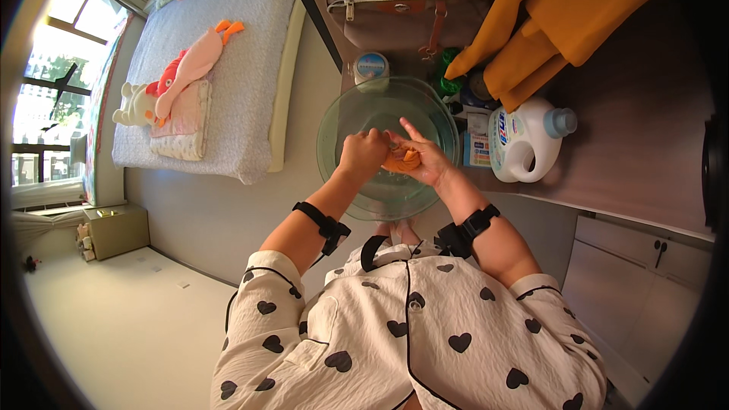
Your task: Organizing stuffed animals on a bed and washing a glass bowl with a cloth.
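Observation:
A small orange cloth (403,162) is bunched between my hands, over a large translucent green basin (332,182). My left hand (364,154) is curled into a fist against the cloth's left side, gripping it. Palm up, my right hand (428,160) cradles the same cloth, its thumb side against the fabric and one finger stretched outward. Parts of the cloth are hidden by my fingers. Close to the basin's right side stands a white detergent bottle (521,142) with a grey-blue cap. A round tub (371,66) with a blue lid sits behind the basin.
A brown zippered bag (404,17) and a mustard-coloured fabric item (581,5) occupy the back of the dark tabletop (626,142). Printed packets (477,149) lie beside the bottle. To the left, a bed (245,68) holds plush toys (191,65). White cabinets (621,262) are low at right.

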